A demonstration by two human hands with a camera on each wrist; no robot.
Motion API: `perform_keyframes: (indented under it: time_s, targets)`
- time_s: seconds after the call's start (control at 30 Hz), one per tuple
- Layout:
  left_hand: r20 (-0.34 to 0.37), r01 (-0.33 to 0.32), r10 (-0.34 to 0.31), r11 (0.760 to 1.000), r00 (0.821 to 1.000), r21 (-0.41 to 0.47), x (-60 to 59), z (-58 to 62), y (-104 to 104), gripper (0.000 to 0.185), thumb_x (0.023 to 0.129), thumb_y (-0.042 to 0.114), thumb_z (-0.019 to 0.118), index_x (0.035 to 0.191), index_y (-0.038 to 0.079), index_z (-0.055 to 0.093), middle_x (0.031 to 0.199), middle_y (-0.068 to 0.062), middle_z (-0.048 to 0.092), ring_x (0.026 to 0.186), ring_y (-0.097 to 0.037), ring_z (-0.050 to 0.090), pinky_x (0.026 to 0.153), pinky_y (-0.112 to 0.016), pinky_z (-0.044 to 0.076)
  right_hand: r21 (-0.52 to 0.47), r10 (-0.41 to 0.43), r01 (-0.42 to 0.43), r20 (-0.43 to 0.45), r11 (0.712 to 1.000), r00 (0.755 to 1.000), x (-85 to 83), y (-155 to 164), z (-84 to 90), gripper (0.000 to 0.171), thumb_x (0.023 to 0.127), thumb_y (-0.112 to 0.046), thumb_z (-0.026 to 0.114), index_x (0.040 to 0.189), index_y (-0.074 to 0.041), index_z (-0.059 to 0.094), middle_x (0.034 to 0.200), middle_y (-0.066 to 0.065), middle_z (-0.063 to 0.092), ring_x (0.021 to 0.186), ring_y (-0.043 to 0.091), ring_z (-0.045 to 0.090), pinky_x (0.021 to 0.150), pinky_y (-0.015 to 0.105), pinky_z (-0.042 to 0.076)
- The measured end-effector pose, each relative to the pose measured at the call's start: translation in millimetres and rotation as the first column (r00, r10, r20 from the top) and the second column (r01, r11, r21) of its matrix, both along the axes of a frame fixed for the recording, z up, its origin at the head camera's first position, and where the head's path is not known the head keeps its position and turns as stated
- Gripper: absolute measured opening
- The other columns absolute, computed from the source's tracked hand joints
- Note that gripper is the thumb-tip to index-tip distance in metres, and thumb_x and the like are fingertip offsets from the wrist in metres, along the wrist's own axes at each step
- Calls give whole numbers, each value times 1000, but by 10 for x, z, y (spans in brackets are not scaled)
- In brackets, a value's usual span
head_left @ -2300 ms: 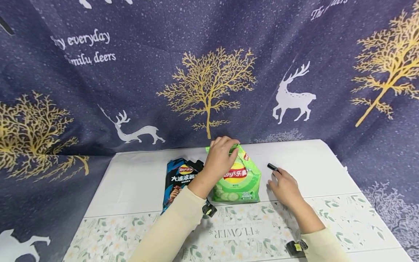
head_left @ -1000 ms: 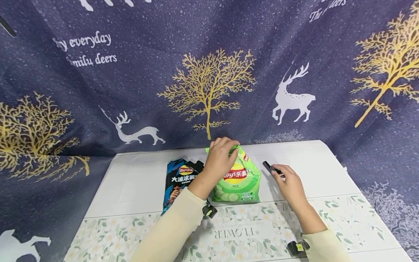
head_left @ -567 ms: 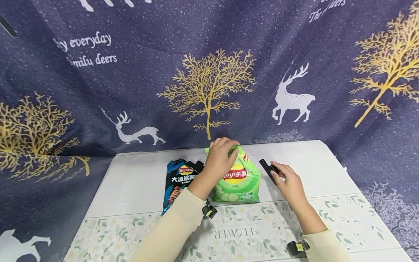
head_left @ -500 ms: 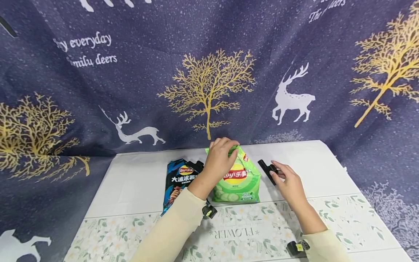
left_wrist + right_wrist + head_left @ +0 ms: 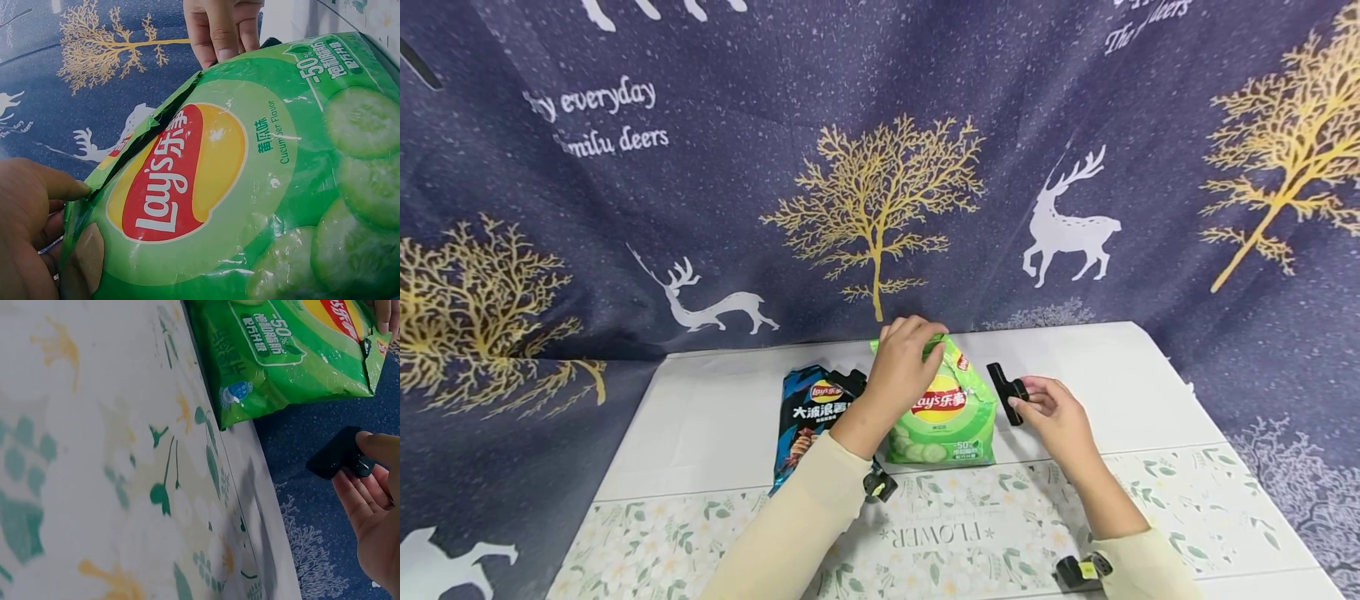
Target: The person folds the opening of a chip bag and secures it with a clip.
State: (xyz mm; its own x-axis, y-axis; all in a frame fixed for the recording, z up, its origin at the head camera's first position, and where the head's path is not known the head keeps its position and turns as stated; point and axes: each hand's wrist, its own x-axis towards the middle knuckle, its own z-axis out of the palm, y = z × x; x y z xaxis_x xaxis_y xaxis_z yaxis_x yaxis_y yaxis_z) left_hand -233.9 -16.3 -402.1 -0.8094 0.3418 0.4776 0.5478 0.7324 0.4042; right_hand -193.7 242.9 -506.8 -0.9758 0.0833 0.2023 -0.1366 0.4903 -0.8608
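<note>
A green chip bag (image 5: pixel 943 429) stands on the table, its opened top folded over at the right. My left hand (image 5: pixel 901 367) pinches the left part of that top edge; in the left wrist view the thumb (image 5: pixel 89 256) presses on the front face. To the right of the bag, my right hand (image 5: pixel 1062 417) holds a black bag clip (image 5: pixel 1004 393) between thumb and fingers, with the long bar toward the bag. In the right wrist view the clip (image 5: pixel 337 453) is up off the table, a short gap from the bag.
A blue and black chip bag (image 5: pixel 803 425) lies left of the green one, partly behind my left forearm, with another black clip (image 5: pixel 847 381) at its upper right. The white table (image 5: pixel 1105 375) carries a floral mat (image 5: pixel 940 533). A dark blue cloth (image 5: pixel 925 67) hangs behind.
My right hand has turned the clip, so its long bar now shows fully, and has brought it slightly left toward the green bag. The left hand has stayed in place.
</note>
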Motion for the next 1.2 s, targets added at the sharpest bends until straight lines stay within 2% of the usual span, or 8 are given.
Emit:
perform_keyframes:
  time_s: [0.1, 0.2, 0.4, 0.73, 1.03, 1.2]
  targets:
    - [-3, -3, 3, 1000, 1000, -4, 4, 1, 2, 26, 102, 25, 62, 124, 16, 71, 112, 1, 67, 104, -19, 56, 89, -36, 43, -36, 3, -2, 19, 999, 1000, -10, -1, -17, 42, 95, -17, 72, 130, 1, 60, 126, 18, 61, 95, -13, 56, 85, 2, 47]
    - [-7, -9, 9, 1000, 1000, -11, 8, 4, 6, 25, 102, 25, 62, 124, 17, 71, 112, 1, 67, 104, -18, 56, 89, -35, 43, -57, 14, -14, 0, 998, 1000, -6, -18, -8, 39, 95, -13, 72, 128, 3, 60, 124, 19, 61, 95, -11, 57, 84, 4, 48]
    - [-12, -11, 11, 1000, 1000, -20, 11, 7, 8, 25, 102, 24, 62, 124, 17, 71, 111, 1, 67, 103, -18, 56, 88, -35, 43, -65, 13, -17, -59, 998, 998, 20, -61, 20, 36, 91, -14, 76, 121, 1, 64, 114, 14, 64, 92, -5, 58, 85, 8, 48]
    - [-13, -4, 4, 1000, 1000, -19, 15, 10, 2, 25, 102, 24, 62, 124, 16, 71, 113, 0, 67, 105, -19, 57, 90, -36, 44, -80, 20, -30, -122, 996, 992, 5, -74, 26, 32, 93, -14, 74, 119, 1, 66, 109, 9, 62, 91, -3, 58, 87, 7, 47]
    - [-13, -10, 10, 1000, 1000, -22, 13, -4, 6, 25, 102, 25, 62, 124, 18, 70, 113, 1, 67, 105, -19, 57, 90, -36, 44, -112, 22, -37, -132, 993, 991, 30, -111, 81, 29, 93, -11, 73, 119, 1, 66, 102, 7, 68, 93, -4, 60, 89, 7, 47]
    - [-22, -9, 8, 1000, 1000, -22, 9, -3, 4, 25, 102, 25, 62, 124, 18, 71, 112, 1, 67, 105, -18, 57, 90, -36, 44, -131, 29, -48, -141, 990, 990, 35, -143, 123, 27, 92, -9, 73, 117, 1, 66, 101, 12, 68, 94, -2, 60, 90, 9, 46]
